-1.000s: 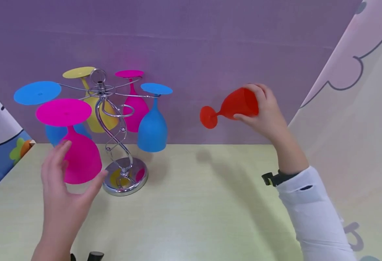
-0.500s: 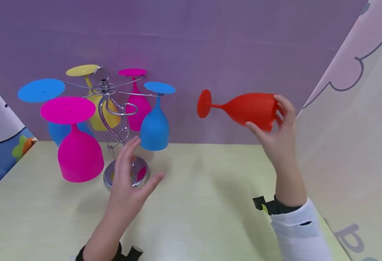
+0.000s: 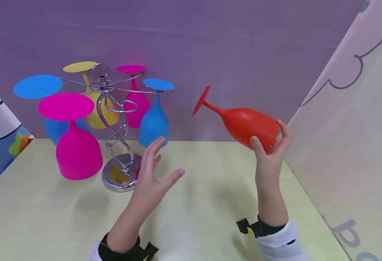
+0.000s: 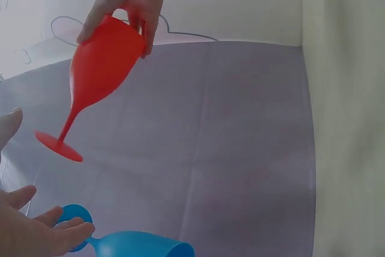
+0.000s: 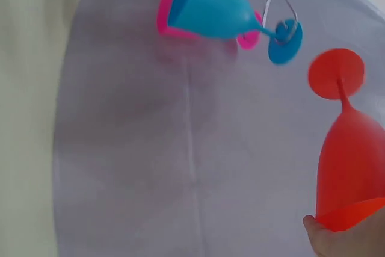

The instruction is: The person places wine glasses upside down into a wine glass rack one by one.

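My right hand (image 3: 269,156) grips a red goblet (image 3: 248,125) near its rim, thumb on one side and fingers on the other. The goblet is tilted above the table, its foot pointing up and left. In the right wrist view the red goblet (image 5: 352,154) shows its mouth toward the palm. My left hand (image 3: 153,181) is raised with fingers spread and nothing in it, between the red goblet and a chrome stemware rack (image 3: 120,156). A blue goblet (image 3: 154,123) hangs upside down on the rack, just behind the left fingertips in the head view.
Several more goblets hang foot-up on the rack: a near pink one (image 3: 79,154), a far pink one (image 3: 137,105), a yellow one (image 3: 96,112) and another blue one (image 3: 38,87). The pale table (image 3: 191,206) meets a purple backdrop (image 3: 210,54) and a light side panel (image 3: 351,145).
My left hand has moved right, away from the near pink goblet. The right hand has come lower and nearer, turning the red goblet so its foot points up more.
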A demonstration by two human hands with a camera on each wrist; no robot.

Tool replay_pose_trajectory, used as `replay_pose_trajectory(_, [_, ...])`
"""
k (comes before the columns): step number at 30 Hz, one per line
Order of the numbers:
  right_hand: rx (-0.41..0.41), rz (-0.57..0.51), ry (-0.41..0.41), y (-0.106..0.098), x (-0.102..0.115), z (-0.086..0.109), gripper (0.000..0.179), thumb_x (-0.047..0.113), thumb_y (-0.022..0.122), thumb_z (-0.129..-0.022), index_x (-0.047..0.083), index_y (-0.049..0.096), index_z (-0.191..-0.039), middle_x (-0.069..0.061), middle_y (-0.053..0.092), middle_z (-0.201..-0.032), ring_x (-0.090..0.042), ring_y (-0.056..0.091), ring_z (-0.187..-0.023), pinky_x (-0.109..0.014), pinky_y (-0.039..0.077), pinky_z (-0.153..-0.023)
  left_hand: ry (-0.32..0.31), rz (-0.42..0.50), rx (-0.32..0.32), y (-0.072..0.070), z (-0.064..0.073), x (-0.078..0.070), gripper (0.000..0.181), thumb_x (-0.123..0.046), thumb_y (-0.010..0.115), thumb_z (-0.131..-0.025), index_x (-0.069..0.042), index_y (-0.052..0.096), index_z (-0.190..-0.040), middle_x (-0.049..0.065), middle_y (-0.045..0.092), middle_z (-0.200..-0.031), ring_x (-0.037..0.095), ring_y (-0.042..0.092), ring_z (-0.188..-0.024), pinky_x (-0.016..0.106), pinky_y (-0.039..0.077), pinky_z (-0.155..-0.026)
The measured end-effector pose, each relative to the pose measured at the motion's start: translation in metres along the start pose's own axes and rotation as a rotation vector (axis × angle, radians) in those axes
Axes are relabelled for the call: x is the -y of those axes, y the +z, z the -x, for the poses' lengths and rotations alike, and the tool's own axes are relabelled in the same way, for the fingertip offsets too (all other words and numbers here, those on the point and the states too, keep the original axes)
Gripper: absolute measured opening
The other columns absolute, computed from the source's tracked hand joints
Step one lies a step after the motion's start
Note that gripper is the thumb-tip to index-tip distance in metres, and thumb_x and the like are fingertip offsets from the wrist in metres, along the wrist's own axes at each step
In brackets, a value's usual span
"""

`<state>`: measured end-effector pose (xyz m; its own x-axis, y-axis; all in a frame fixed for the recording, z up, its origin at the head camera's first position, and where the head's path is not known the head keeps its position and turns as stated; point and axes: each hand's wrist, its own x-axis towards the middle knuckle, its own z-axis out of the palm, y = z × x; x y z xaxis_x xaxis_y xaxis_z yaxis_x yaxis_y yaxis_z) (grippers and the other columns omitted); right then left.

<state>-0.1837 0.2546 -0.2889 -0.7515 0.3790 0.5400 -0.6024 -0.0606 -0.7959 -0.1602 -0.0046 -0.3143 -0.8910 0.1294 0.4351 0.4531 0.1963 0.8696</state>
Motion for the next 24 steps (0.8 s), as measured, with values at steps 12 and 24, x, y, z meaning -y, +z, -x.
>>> replay_pose_trajectory(12, [0.041, -0.233, 0.193, 0.007, -0.02, 0.035, 0.052, 0.009, 0.051, -0.091, 0.019, 0.027, -0.136, -0.01, 0.034, -0.137, -0.031, 0.034, -0.125, -0.031, 0.049, -0.087, -0.04, 0.029, 0.029, 0.003, -0.001, 0.002, 0.079, -0.024, 0.072, -0.077, -0.021, 0.026, -0.141, 0.0, 0.024, -0.145, 0.016, 0.023, -0.131, 0.046, 0.032, -0.105])
replay_pose_trajectory(24, [0.141, -0.456, 0.448, 0.016, -0.038, 0.05, 0.048, 0.023, 0.046, -0.095, 0.019, 0.025, -0.137, -0.007, 0.032, -0.139, -0.03, 0.03, -0.128, -0.038, 0.047, -0.091, -0.053, 0.042, 0.042, 0.008, -0.001, 0.011, 0.078, -0.03, 0.072, -0.077, -0.026, 0.027, -0.14, -0.003, 0.029, -0.143, 0.015, 0.029, -0.128, 0.041, 0.036, -0.103])
